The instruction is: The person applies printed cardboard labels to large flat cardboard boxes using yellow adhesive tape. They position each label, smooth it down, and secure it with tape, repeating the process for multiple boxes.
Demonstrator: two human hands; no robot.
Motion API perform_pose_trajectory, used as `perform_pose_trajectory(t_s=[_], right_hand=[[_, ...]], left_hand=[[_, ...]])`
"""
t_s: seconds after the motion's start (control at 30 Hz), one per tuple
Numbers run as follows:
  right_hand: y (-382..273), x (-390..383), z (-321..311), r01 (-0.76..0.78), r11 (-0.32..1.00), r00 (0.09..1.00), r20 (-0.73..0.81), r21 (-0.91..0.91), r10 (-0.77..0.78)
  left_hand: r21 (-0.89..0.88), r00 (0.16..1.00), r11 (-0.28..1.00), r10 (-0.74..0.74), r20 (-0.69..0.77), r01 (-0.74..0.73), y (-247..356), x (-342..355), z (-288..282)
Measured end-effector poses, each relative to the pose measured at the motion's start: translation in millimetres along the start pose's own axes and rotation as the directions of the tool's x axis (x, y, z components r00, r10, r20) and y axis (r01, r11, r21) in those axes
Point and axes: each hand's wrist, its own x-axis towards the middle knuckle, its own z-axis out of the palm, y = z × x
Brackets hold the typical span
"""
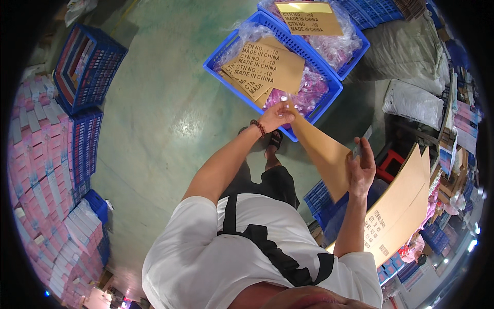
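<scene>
A brown cardboard sheet (320, 149) stretches between my two hands, seen at a slant. My left hand (278, 117) pinches its far end, close to the near rim of a blue plastic crate (334, 97). At the sheet's right edge is my right hand (362, 170), its fingers curled and the index finger raised. A flat pale, blade-like thing shows by these fingers; its kind is unclear. Printed cardboard pieces (272, 67) lie inside the crate over clear plastic bags of pink-purple things (315, 86).
Behind stands a second blue crate (360, 51) with similar bags and a cardboard piece (311, 23). Large printed cardboard (396, 206) leans at my right, near a red plastic object (389, 166). Stacked pink boxes (41, 170) and blue crates (100, 67) line the left; pale sacks (411, 105) lie right.
</scene>
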Motion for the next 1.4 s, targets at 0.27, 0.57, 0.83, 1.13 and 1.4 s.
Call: perform_pose_trajectory(t_s=[0.27, 0.57, 0.83, 1.13, 1.4], right_hand=[[88.0, 36.5, -29.8, -0.126, 0.937, 0.983, -0.165, -0.327, 0.074], [230.6, 41.1, -13.1, -0.08, 0.82, 0.985, 0.079, -0.566, 0.151], [250.0, 47.5, -18.4, 0.067, 0.778, 0.993, 0.12, -0.624, 0.011], [256.0, 49.0, 1.4, 0.007, 0.738, 0.994, 0.084, -0.674, 0.067], [230.4, 71.8, -10.2, -0.035, 0.728, 0.997, 0.027, -0.685, 0.073]], left_hand=[[0.073, 0.945, 0.957, -0.263, -0.197, 0.281, 3.9, -45.0, -63.7], [0.356, 0.818, 0.815, -0.227, -0.529, 0.457, -14.5, -64.7, -107.0], [0.436, 0.8, 0.765, -0.167, -0.576, 0.474, -32.6, -43.0, -112.9], [0.392, 0.8, 0.789, -0.198, -0.567, 0.473, -47.1, -21.6, -140.3], [0.423, 0.798, 0.764, -0.193, -0.57, 0.487, -44.8, -10.0, -148.3]])
